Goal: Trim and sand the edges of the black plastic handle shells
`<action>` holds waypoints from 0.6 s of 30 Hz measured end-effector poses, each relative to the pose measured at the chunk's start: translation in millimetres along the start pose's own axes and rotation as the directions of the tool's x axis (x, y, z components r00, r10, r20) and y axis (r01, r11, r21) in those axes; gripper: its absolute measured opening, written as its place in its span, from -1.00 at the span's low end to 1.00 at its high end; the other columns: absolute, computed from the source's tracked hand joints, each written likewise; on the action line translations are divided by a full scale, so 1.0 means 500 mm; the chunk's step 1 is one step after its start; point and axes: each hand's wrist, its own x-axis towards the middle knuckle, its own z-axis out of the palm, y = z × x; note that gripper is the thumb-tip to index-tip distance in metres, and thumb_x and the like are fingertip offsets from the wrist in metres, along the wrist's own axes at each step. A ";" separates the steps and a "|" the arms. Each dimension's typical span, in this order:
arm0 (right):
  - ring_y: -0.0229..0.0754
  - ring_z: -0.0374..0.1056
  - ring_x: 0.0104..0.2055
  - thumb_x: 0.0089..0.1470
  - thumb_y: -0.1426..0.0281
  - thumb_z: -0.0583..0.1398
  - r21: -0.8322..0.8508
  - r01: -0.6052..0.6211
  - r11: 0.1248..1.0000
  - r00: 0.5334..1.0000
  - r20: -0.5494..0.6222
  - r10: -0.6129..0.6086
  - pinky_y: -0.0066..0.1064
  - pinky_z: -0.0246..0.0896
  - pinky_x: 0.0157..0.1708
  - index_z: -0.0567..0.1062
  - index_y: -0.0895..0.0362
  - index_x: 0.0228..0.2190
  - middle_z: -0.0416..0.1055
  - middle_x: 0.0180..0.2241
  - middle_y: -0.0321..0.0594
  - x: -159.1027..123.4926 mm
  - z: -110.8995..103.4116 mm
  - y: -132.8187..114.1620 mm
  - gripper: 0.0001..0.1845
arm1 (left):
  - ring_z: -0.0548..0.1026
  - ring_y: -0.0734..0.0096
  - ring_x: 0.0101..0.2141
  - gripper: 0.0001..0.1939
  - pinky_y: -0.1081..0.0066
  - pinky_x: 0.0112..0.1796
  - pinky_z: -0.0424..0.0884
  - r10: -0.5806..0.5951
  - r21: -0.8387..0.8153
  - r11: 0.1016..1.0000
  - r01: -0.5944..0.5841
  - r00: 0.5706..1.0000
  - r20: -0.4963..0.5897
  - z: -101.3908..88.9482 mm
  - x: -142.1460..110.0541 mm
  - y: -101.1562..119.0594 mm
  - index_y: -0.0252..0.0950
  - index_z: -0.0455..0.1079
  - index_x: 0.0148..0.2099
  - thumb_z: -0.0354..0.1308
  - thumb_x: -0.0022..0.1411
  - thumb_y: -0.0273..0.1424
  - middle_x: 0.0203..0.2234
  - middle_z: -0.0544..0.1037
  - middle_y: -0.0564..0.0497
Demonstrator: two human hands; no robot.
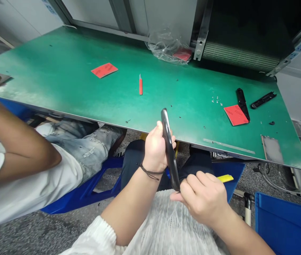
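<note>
Black part (170, 152): long, narrow and glossy; held up before the person's body, between the lap and the near edge of the green table (60, 78).
Long axis: runs away from the body, far tip toward the table, near end slanting to the person's right.
Left hand (155, 150): wrapped about the middle of the black part, thumb on one side, fingertips showing on the other.
Right hand (205, 196): closed, lower and closer to the body; it appears to grip a tool whose yellow handle (226, 178) sticks out beyond the knuckles.
Key relation: the near end of the black part lies just beside the right thumb; whether the two touch cannot be told from here. The right hand is nearer this end, the left hand nearer the far tip.
Clear bag (161, 49): at the back of the table, crumpled, with a red sheet (182, 54) apparently inside.
Blue bin (285, 221): beside the person, at the right; contents cannot be made out.
Table, middle: a red knife (140, 86), blade pointing away from the person.
Table, right: two dark pieces (241, 100) (263, 100), one partly under a red square (235, 115).
Neighbour: a co-worker's bent arm (25, 143), at the left.
</note>
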 end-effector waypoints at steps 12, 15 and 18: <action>-0.03 0.36 -0.22 0.39 0.51 0.13 0.060 -0.259 0.964 0.956 0.155 0.248 -0.22 0.25 -0.29 0.40 0.30 0.20 0.46 -0.21 -0.06 0.008 0.020 0.058 -0.60 | -0.09 0.59 -0.73 -0.48 0.57 -0.72 -0.08 -0.087 -0.170 0.977 0.129 0.969 0.233 -0.012 0.007 0.047 -0.31 0.36 -0.25 -0.25 0.67 -0.18 -0.68 0.01 0.23; -0.05 0.38 -0.19 0.43 0.41 0.13 0.243 -0.289 0.926 0.953 0.163 0.254 -0.21 0.31 -0.22 0.44 0.24 0.10 0.46 -0.19 -0.08 0.028 0.013 0.060 -0.71 | -0.09 0.59 -0.73 -0.48 0.57 -0.72 -0.07 -0.083 -0.146 0.981 0.126 0.960 0.266 -0.015 -0.002 0.046 -0.31 0.38 -0.23 -0.26 0.66 -0.18 -0.68 0.02 0.23; -0.19 0.23 -0.38 0.40 0.44 0.18 0.373 -0.264 0.889 0.964 0.064 0.259 -0.30 0.14 -0.37 0.45 0.13 -0.29 0.34 -0.41 -0.26 0.046 0.008 0.054 -0.85 | -0.10 0.58 -0.72 -0.49 0.57 -0.72 -0.06 -0.077 -0.118 0.987 0.114 0.956 0.284 -0.018 -0.006 0.043 -0.31 0.38 -0.23 -0.24 0.66 -0.18 -0.67 0.02 0.23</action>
